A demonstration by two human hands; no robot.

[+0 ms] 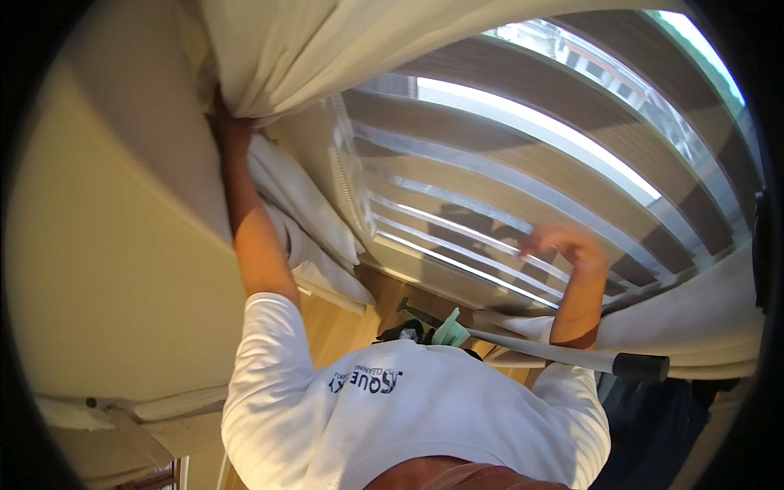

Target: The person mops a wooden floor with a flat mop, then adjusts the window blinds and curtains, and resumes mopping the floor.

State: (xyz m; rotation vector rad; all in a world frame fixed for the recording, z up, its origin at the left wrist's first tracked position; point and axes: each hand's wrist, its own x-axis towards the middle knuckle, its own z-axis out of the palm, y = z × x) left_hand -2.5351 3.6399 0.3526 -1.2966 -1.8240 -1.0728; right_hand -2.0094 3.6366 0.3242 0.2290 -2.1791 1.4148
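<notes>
At the upper left, my left hand (235,122) is closed on the gathered edge of a cream curtain (286,57); folds of cloth hide part of its fingers. The curtain bunches where I grip it and spreads up and to the right. My right hand (567,247) is raised in front of a striped window blind (490,139) with alternating brown and see-through bands. Motion blurs this hand, but its fingers look loosely curved and apart, with nothing in them. Whether it touches the blind, I cannot tell.
A grey pole (539,349) with a black end crosses beside my right arm, a pale green cloth (452,329) near its far part. More curtain (694,318) hangs at the right. Light folded fabric (306,204) hangs beside my left forearm, above a wooden floor (339,327).
</notes>
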